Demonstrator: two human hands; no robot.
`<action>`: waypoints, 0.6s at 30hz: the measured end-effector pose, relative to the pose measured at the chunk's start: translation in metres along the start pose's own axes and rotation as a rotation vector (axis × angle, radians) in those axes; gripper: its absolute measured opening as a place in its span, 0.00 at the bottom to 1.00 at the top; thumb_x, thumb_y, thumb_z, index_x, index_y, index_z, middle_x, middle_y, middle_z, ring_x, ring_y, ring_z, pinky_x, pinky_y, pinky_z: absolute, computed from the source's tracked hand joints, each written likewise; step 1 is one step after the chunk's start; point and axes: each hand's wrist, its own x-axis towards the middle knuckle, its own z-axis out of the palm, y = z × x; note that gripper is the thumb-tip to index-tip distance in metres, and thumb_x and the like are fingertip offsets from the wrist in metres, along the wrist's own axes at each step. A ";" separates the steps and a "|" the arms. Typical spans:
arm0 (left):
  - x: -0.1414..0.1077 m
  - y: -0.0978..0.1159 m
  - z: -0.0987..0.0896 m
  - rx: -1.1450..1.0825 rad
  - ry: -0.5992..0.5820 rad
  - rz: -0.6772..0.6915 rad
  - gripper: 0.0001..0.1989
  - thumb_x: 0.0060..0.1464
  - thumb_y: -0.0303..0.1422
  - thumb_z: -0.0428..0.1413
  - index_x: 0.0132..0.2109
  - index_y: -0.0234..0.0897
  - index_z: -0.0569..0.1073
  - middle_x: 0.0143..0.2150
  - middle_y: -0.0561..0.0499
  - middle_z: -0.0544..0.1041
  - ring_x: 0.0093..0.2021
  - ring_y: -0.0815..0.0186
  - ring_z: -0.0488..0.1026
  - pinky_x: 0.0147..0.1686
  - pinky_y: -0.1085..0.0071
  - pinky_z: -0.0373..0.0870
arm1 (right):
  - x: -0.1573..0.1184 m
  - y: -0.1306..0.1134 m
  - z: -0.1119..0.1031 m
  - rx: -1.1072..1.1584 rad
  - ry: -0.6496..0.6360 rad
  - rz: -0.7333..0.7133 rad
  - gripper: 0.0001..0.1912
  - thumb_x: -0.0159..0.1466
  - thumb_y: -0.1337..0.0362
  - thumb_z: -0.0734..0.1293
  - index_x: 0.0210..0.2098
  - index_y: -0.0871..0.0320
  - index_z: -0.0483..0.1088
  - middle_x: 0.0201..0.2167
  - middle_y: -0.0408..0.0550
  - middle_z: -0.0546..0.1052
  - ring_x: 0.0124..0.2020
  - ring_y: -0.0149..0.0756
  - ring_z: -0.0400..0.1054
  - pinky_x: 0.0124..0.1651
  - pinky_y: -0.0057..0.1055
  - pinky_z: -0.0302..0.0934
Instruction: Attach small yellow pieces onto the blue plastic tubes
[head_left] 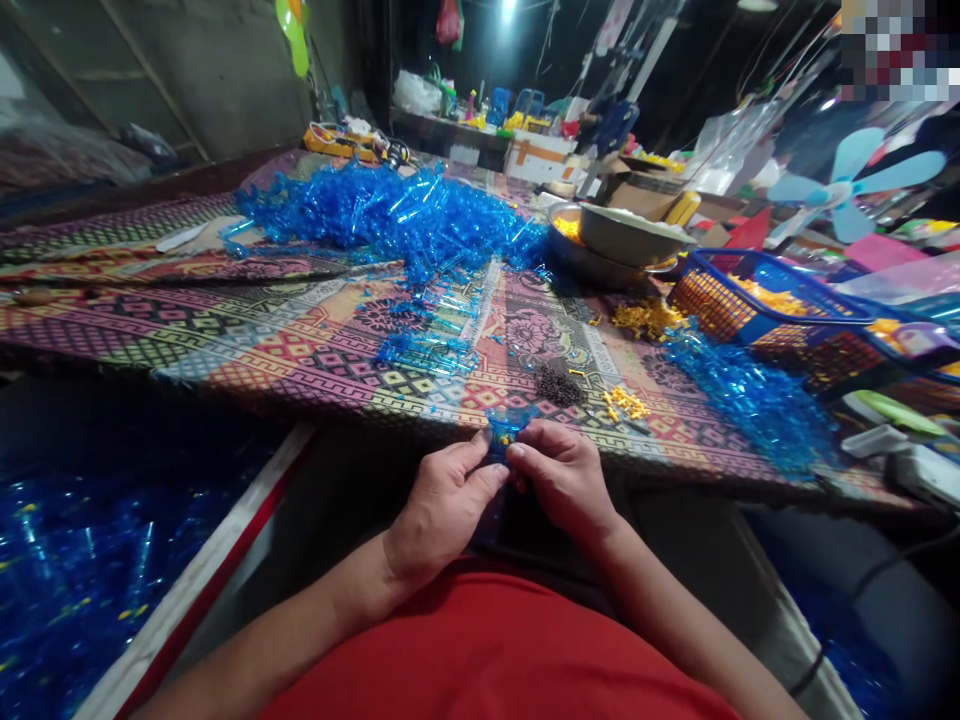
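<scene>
Head view on my screen; I log the **clear blue moulded plastic piece** [504, 425] as held between both hands, just ahead of the fingertips and over the near edge of the table; the **left hand** [442, 505] and **right hand** [562, 478] face each other, close together, in front of the red shirt [487, 650]; the **left fingertips** [486, 452] and **right fingertips** [521, 453] close in on the piece from opposite sides, pinching it; I cannot separate the individual finger contacts at this resolution; neither hand reads as nearer, since the piece sits about midway between them; its long axis appears to run forward and back from the fingers, though the transparent plastic blurs its outline; darker blue continues below the fingers, and I cannot tell whether it belongs to the same piece.

Ahead of the fingers and to the right, a pile of black beads [559, 385] and loose yellow parts [626, 403] lie on the patterned woven mat [315, 345]; a large heap of blue plastic pieces [390, 220] lies farther ahead; a steel basin [622, 235] and a blue basket [772, 295] stand farther off to the right; below and left of the left hand, a bin [90, 590] holds more blue pieces.
</scene>
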 end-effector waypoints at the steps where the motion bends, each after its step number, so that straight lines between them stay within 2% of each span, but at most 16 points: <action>1: 0.000 0.000 0.000 -0.038 -0.006 -0.022 0.17 0.54 0.31 0.51 0.51 0.37 0.72 0.45 0.51 0.76 0.47 0.62 0.70 0.51 0.67 0.64 | 0.000 0.000 0.001 -0.012 0.008 0.001 0.10 0.52 0.61 0.72 0.24 0.59 0.68 0.16 0.38 0.69 0.15 0.24 0.60 0.18 0.22 0.56; 7: -0.001 -0.002 -0.002 -0.247 -0.027 -0.152 0.17 0.54 0.32 0.52 0.51 0.36 0.72 0.39 0.50 0.77 0.39 0.65 0.72 0.41 0.71 0.69 | 0.001 -0.003 0.003 -0.033 -0.008 0.033 0.10 0.51 0.60 0.72 0.25 0.60 0.70 0.17 0.39 0.70 0.16 0.24 0.61 0.19 0.21 0.57; 13: 0.001 -0.006 -0.002 -0.506 -0.050 -0.250 0.19 0.52 0.33 0.54 0.51 0.34 0.70 0.36 0.47 0.77 0.31 0.67 0.73 0.30 0.73 0.70 | 0.000 -0.008 0.005 0.091 -0.046 0.111 0.10 0.53 0.60 0.71 0.27 0.61 0.70 0.16 0.39 0.70 0.15 0.23 0.59 0.19 0.21 0.55; 16: 0.005 -0.009 -0.005 -0.645 -0.061 -0.278 0.15 0.50 0.33 0.56 0.45 0.32 0.72 0.34 0.47 0.76 0.28 0.67 0.74 0.27 0.72 0.70 | 0.006 -0.017 -0.003 0.054 -0.040 0.103 0.12 0.52 0.58 0.71 0.27 0.61 0.69 0.16 0.39 0.69 0.15 0.23 0.58 0.18 0.21 0.53; 18: 0.007 -0.010 -0.008 -0.710 -0.077 -0.307 0.11 0.50 0.34 0.56 0.40 0.32 0.71 0.32 0.49 0.74 0.26 0.66 0.74 0.27 0.69 0.72 | 0.016 -0.024 -0.012 -0.087 -0.024 0.074 0.13 0.53 0.56 0.70 0.28 0.61 0.68 0.15 0.39 0.68 0.15 0.24 0.57 0.18 0.22 0.51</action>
